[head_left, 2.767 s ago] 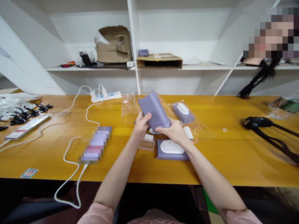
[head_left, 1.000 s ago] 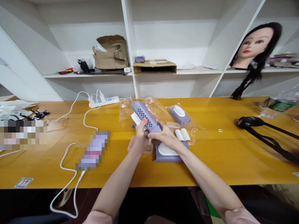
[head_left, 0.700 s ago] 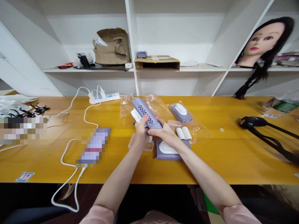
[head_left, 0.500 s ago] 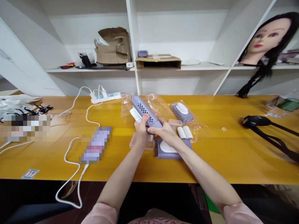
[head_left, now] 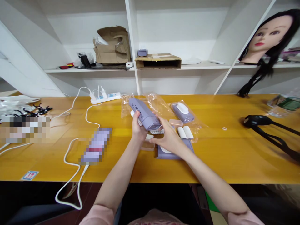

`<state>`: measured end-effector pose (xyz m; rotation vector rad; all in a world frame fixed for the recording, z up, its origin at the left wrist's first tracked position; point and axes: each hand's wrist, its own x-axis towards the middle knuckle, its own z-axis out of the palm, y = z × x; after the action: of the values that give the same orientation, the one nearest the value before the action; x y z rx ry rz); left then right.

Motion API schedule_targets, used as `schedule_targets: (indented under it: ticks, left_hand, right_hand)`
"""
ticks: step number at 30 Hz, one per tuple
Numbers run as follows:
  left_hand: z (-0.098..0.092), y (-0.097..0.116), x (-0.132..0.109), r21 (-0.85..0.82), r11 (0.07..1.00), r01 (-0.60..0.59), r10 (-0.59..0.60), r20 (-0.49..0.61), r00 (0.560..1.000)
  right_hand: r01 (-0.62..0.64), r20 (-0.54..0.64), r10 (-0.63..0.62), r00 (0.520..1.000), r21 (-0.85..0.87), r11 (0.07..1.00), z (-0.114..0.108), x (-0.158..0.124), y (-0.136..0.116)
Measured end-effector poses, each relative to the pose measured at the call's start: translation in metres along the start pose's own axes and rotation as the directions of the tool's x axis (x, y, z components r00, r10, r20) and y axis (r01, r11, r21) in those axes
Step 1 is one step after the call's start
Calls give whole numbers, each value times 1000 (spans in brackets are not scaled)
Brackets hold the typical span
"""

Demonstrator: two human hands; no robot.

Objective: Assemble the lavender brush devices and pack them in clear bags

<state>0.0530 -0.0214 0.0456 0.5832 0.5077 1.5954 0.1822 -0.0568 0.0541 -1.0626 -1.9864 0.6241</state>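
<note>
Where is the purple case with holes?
In the head view, the lavender perforated plastic case sits in the left hand, right hand beside it, above the middle of the orange wooden table.

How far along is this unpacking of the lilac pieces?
Done, it seems: two white rollers and a lilac tray lie unwrapped, beside an apparently empty clear bag. In hand: the left hand holds a perforated lilac case, with the open right hand reaching up to it. Left: a lilac piece with a white top sits in its clear wrapping.
</note>
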Motion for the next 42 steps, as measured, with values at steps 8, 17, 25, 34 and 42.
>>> schedule_targets:
  ticks: [8,17,25,34,42]
  left_hand:
    - [9,-6,-13,4,1000,3,-4,43,999]
    - [26,-19,-26,-36,999,-15,4,-275,961]
    - [31,-15,-32,57,992,-108,122,-390,913]
    - [31,-17,-36,149,973,-176,215,-308,927]
    - [34,4,-32,111,984,-137,165,-303,939]
  right_hand:
    - [132,-279,-390,877,-642,755,19,-5,1]
    - [-103,-333,-123,935,-585,804,11,7,10]
    - [1,-300,-175,938,-499,866,6,11,11]
    - [41,-347,-218,912,-451,892,-3,6,5]
    - [100,-296,-274,915,-492,865,-3,8,-10]
